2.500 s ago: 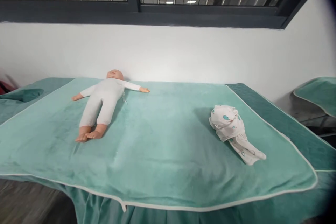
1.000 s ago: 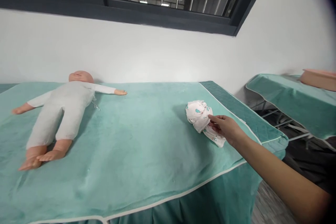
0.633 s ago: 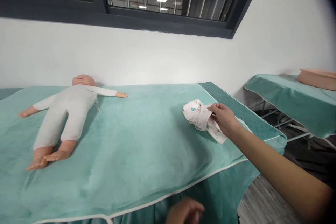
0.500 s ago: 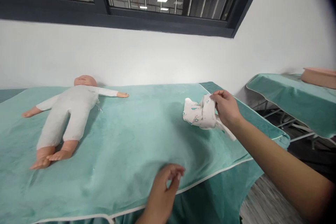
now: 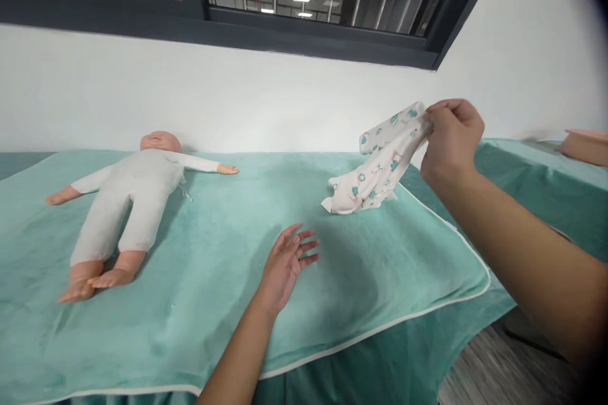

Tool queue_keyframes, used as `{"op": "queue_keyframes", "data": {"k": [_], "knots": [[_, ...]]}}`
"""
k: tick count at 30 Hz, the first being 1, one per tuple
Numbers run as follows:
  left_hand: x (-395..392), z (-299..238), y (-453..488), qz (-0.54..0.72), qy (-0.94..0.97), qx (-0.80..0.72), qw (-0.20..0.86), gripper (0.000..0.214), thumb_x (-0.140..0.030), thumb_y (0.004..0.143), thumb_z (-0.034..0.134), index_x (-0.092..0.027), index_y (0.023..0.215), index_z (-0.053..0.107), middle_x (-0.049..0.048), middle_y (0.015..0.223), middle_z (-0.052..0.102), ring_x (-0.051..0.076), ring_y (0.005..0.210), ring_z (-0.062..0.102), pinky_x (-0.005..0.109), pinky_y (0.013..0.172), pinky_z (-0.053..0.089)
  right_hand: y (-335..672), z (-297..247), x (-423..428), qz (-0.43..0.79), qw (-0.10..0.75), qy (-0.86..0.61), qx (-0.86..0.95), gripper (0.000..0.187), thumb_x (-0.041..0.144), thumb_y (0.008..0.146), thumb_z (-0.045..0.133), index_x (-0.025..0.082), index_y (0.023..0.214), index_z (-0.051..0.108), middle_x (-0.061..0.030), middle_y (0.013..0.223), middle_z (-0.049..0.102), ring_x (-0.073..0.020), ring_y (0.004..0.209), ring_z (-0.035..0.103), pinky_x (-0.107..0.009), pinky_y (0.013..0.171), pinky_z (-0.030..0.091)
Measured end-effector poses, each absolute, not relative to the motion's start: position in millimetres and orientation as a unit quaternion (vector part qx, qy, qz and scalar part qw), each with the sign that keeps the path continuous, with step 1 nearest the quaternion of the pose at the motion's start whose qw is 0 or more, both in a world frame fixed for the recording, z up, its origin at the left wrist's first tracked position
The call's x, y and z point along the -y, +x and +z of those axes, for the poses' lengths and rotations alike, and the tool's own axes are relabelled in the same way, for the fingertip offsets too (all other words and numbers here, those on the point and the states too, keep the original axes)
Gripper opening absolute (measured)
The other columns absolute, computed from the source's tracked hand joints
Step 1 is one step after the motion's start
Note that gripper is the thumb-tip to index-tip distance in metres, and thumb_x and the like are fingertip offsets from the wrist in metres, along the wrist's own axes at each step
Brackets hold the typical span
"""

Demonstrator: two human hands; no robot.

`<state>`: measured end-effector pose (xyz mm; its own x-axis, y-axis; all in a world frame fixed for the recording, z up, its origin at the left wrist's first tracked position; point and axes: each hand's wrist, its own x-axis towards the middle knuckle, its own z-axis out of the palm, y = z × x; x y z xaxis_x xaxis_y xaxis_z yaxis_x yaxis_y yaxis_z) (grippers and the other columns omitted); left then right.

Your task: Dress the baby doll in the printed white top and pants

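My right hand pinches one end of a small white baby garment with a teal and pink print. The cloth hangs slanting down to the left from my fingers, and its lower end is at the green cover. It is partly folded, so its full shape cannot be made out. My left hand hovers over the cover, fingers spread, holding nothing, below and left of the garment. On the left a baby doll in a white body lies on its back, arms stretched out.
A green cloth cover with white piping drapes over the table. Behind it stands a white wall under a dark-framed window. To the right, a second green-covered table bears a pink basin.
My right hand has risen, lifting the garment so that it unfolds and hangs longer. My left hand has moved forward and its fingers have spread.
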<state>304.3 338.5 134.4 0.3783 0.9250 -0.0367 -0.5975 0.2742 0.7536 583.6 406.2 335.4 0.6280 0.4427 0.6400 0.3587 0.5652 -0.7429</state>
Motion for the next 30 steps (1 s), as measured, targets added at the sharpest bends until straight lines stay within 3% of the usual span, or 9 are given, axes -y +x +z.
{"op": "queue_keyframes", "data": {"k": [5, 9, 14, 16, 18, 23, 25, 28, 30], "knots": [[-338, 132, 301, 0.501, 0.33, -0.229, 0.766, 0.042, -0.035, 0.092, 0.063, -0.019, 0.129, 0.055, 0.016, 0.131, 0.062, 0.027, 0.113, 0.065, 0.047, 0.098, 0.051, 552, 380, -414, -0.018, 0.759, -0.368, 0.536, 0.016, 0.001, 0.082, 0.052, 0.016, 0.077, 0.054, 0.0032, 0.075, 0.049, -0.005, 0.07, 0.045, -0.021, 0.072, 0.037], [-338, 131, 300, 0.501, 0.336, -0.207, 0.77, 0.049, -0.033, 0.09, 0.067, -0.022, 0.135, 0.052, 0.016, 0.137, 0.059, 0.027, 0.118, 0.063, 0.048, 0.101, 0.049, 488, 395, -414, 0.031, 0.657, -0.301, 0.69, 0.012, 0.006, 0.085, 0.051, 0.012, 0.079, 0.059, 0.0028, 0.081, 0.057, -0.0043, 0.08, 0.054, -0.023, 0.083, 0.039], [-338, 125, 299, 0.536, 0.311, -0.155, 0.769, 0.074, -0.028, 0.077, 0.08, -0.031, 0.143, 0.047, 0.0101, 0.145, 0.056, 0.029, 0.133, 0.053, 0.049, 0.107, 0.046, 403, 358, -399, 0.228, 0.37, -0.211, 0.875, 0.017, 0.01, 0.085, 0.057, 0.019, 0.097, 0.066, -0.0016, 0.105, 0.07, -0.0151, 0.101, 0.062, -0.033, 0.095, 0.045], [-339, 121, 300, 0.553, 0.273, -0.161, 0.77, 0.078, -0.029, 0.071, 0.085, -0.027, 0.141, 0.05, 0.01, 0.138, 0.062, 0.029, 0.13, 0.055, 0.047, 0.108, 0.045, 384, 332, -391, 0.295, 0.195, -0.194, 0.915, 0.031, 0.014, 0.087, 0.058, 0.022, 0.116, 0.063, -0.0032, 0.118, 0.069, -0.0167, 0.107, 0.063, -0.033, 0.095, 0.046], [-339, 117, 299, 0.56, 0.237, -0.17, 0.775, 0.075, -0.03, 0.07, 0.085, -0.023, 0.138, 0.054, 0.01, 0.131, 0.067, 0.029, 0.127, 0.058, 0.045, 0.11, 0.044, 382, 303, -387, 0.304, 0.09, -0.224, 0.921, 0.036, 0.018, 0.09, 0.055, 0.023, 0.125, 0.06, -0.005, 0.122, 0.069, -0.019, 0.11, 0.063, -0.034, 0.093, 0.048], [-340, 114, 296, 0.543, 0.216, -0.14, 0.799, 0.056, -0.023, 0.08, 0.075, -0.02, 0.134, 0.059, 0.0091, 0.136, 0.064, 0.027, 0.129, 0.057, 0.045, 0.115, 0.039, 440, 233, -404, 0.182, 0.126, -0.429, 0.876, 0.04, 0.021, 0.093, 0.047, 0.024, 0.132, 0.056, -0.0069, 0.14, 0.058, -0.0222, 0.126, 0.054, -0.039, 0.104, 0.043], [-340, 116, 296, 0.53, 0.218, -0.138, 0.808, 0.051, -0.02, 0.082, 0.073, -0.016, 0.132, 0.061, 0.0116, 0.136, 0.064, 0.028, 0.132, 0.055, 0.046, 0.117, 0.037, 477, 207, -413, 0.075, 0.09, -0.517, 0.848, 0.04, 0.019, 0.092, 0.047, 0.022, 0.131, 0.057, -0.0089, 0.139, 0.058, -0.0238, 0.13, 0.05, -0.043, 0.109, 0.038], [-337, 119, 295, 0.529, 0.215, -0.151, 0.807, 0.054, -0.016, 0.083, 0.07, -0.014, 0.136, 0.059, 0.0127, 0.137, 0.063, 0.029, 0.135, 0.052, 0.047, 0.119, 0.035, 531, 174, -417, -0.028, 0.066, -0.609, 0.79, 0.04, 0.015, 0.089, 0.045, 0.018, 0.127, 0.058, -0.0144, 0.146, 0.05, -0.0325, 0.139, 0.037, -0.061, 0.112, 0.026], [-333, 120, 295, 0.535, 0.214, -0.16, 0.801, 0.058, -0.013, 0.083, 0.069, -0.016, 0.14, 0.055, 0.0118, 0.139, 0.061, 0.029, 0.135, 0.051, 0.047, 0.12, 0.034, 561, 159, -413, -0.056, 0.076, -0.678, 0.729, 0.041, 0.018, 0.089, 0.044, 0.021, 0.128, 0.056, -0.0136, 0.146, 0.049, -0.0339, 0.133, 0.042, -0.059, 0.104, 0.037]]}}
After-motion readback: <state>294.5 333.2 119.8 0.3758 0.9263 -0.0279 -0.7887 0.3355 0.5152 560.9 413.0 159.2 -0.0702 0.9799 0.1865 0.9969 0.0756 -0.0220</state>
